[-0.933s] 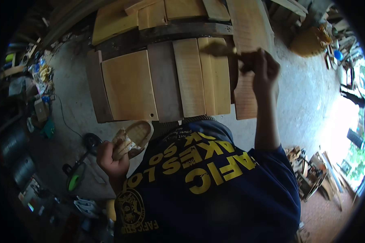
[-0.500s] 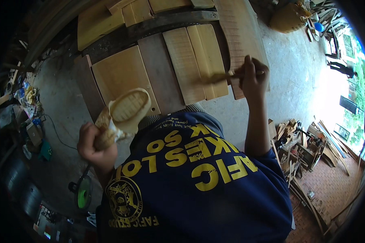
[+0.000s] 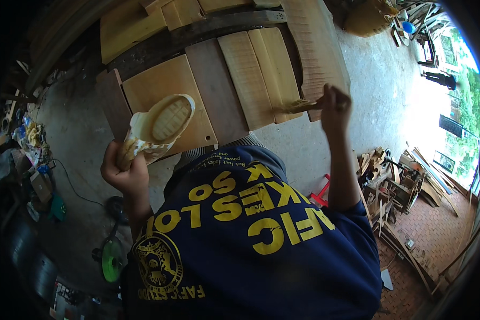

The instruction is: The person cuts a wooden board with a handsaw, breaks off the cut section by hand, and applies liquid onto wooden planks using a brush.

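Note:
My left hand [image 3: 124, 173] is closed around the neck end of a cut-open, pale plastic container [image 3: 144, 145], smeared with white and brown; its opening faces up and something yellowish shows inside. In my right hand [image 3: 336, 106] is a brush [image 3: 303, 106], its blurred bristle end pointing left, at the near end of a light yellowish board [image 3: 274, 72]. Whether the bristles touch the wood I cannot tell. Left of that board lie a rough-sawn board [image 3: 244, 80], a dark brown board [image 3: 213, 85] and a wide tan board [image 3: 162, 88] with a small hole.
A long board [image 3: 321, 48] lies to the right of the others. Further boards [image 3: 130, 34] lie at the back beyond a dark beam [image 3: 197, 40]. Scrap wood [image 3: 392, 178] is heaped at the right. A green-centred round thing [image 3: 112, 260] and a cable [image 3: 74, 181] are at the left.
The container in my left hand has risen and tilted, showing more of its inside. My right hand has dropped slightly with the brush. The view has shifted a little.

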Available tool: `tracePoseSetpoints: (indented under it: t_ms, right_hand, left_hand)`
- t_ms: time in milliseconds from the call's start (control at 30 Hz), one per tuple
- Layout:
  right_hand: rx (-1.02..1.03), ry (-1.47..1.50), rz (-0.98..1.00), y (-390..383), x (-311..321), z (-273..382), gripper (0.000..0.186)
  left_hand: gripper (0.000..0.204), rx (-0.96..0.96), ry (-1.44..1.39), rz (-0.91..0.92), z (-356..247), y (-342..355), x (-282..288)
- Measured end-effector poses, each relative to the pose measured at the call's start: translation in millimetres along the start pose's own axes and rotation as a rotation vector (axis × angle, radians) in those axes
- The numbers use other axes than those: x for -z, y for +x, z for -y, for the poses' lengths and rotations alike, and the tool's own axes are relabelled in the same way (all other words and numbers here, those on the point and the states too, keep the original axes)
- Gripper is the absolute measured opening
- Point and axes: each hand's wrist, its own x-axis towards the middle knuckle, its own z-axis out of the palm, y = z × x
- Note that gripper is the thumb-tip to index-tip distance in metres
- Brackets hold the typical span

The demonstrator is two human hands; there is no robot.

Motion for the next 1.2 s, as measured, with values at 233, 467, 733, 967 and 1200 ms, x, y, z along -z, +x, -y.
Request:
tracePoseSetpoints:
  t_ms: [233,467,733,967,1200]
  right_hand:
    - [0.061,0.357,-0.113,53.7,-51.3,26.1,0.028]
    - [0.089,0.158,-0.060,-22.6,-21.2,-25.0,0.014]
    - [-0.087,-0.018,-0.129,-47.5,21.6,32.2,0.021]
    - [-0.007,0.194,-0.219,-31.5,-21.3,30.0,0.024]
    - [-0.161,0.305,-0.199,-50.5,-5.9,21.6,0.026]
  left_hand:
    - [0.022,-0.141,0.010,0.048,14.0,-1.1,-0.6]
    - [0.010,-0.191,0.048,0.046,16.2,-4.6,2.4]
    - [0.020,-0.202,0.031,0.034,13.1,1.0,-1.6]
    - [0.014,-0.201,-0.015,0.043,14.1,0.1,-3.0]
    - [0.017,-0.191,-0.021,-0.001,14.4,1.0,-5.0]
